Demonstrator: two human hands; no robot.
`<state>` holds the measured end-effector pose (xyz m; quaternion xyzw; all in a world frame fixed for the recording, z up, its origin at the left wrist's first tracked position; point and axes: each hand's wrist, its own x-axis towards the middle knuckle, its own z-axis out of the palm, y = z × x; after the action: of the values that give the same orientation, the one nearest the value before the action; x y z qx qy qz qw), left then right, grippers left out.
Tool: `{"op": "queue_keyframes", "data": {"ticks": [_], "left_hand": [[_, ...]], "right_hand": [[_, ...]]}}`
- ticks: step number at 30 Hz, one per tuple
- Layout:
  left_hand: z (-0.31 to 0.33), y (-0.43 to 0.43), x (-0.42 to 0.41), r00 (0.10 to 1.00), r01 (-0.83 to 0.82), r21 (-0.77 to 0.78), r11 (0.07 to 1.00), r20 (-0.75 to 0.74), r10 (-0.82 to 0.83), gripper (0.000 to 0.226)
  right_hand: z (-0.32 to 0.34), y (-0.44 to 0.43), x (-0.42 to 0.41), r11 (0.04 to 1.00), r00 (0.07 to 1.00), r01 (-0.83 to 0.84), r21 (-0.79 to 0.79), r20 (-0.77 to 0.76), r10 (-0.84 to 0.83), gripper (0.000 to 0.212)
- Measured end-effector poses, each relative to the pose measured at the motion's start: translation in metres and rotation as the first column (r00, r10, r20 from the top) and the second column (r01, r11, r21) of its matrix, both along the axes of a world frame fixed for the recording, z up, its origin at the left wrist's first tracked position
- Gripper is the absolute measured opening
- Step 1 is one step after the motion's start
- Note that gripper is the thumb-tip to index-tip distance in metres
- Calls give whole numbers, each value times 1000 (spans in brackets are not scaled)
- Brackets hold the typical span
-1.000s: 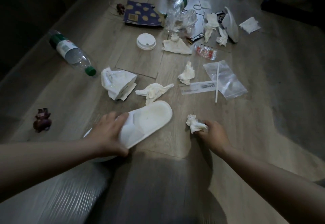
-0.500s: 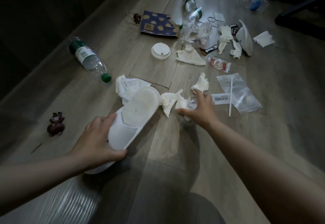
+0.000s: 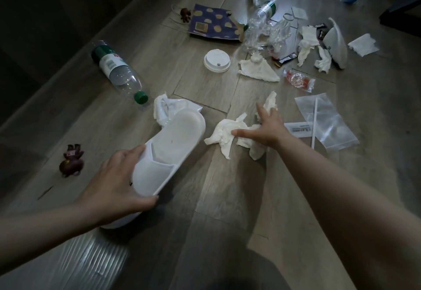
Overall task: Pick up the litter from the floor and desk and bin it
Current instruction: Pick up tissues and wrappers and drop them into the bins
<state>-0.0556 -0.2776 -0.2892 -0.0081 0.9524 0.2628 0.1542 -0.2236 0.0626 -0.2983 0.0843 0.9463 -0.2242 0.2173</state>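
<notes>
Gripping slipper (image 3: 180, 130) in left hand (image 3: 114, 182), with right hand (image 3: 268, 130) spread over tissues (image 3: 222, 134) on the floor (image 3: 227, 198). Risks scattering wads by raking too many together with fingers this loose.

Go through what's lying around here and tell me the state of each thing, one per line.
white slipper: tilted, gripped at the toe end by left hand
right hand: thumb and forefinger spread over crumpled tissues; hold unclear
green-capped bottle: capped, lying on its side
cup lid: lying flat
clear bag: flat, straw across it
</notes>
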Motion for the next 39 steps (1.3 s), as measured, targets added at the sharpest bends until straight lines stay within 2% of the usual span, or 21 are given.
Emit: {"op": "queue_keyframes", "data": {"ticks": [3,5,8,11,14,17,22,31,35,37,39], "left_hand": [[1,-3,1,1000,-24,-18,1000,13,24,122],[2,-3,1,1000,-26,-25,999,15,27,121],[2,0,1,999,-10,-32,999,33,11,122],[1,3,1,999,4,-34,999,50,-2,121],[-2,1,1,1000,10,-61,998,25,-8,121],[-5,-3,2,1000,0,-80,997,8,1,122],[-5,-5,-1,1000,7,-95,995,5,-7,119],[7,4,-1,999,4,-83,997,47,0,121],[12,16,1,999,-11,-38,999,38,12,121],[12,26,2,999,-19,-11,1000,29,19,120],[11,38,-2,1000,-21,1,1000,8,21,118]], "right_hand": [[-16,-26,19,987,988,-46,153,-139,68,120],[-25,-41,34,976,972,-3,218,-228,54,118],[-32,-57,45,974,957,95,208,-289,-31,117],[-34,-67,46,971,955,122,207,-293,-57,115],[-38,-70,47,962,956,115,248,-289,-40,104],[-43,-71,52,959,936,133,252,-350,-38,90],[-47,-75,58,985,872,142,98,-484,-78,58],[-37,-66,57,958,915,137,-253,-339,-220,22],[-15,-49,64,906,907,166,-390,-300,-296,26],[2,-39,68,899,904,153,-411,-310,-295,21],[18,-25,75,902,899,131,-411,-334,-282,24]]}}
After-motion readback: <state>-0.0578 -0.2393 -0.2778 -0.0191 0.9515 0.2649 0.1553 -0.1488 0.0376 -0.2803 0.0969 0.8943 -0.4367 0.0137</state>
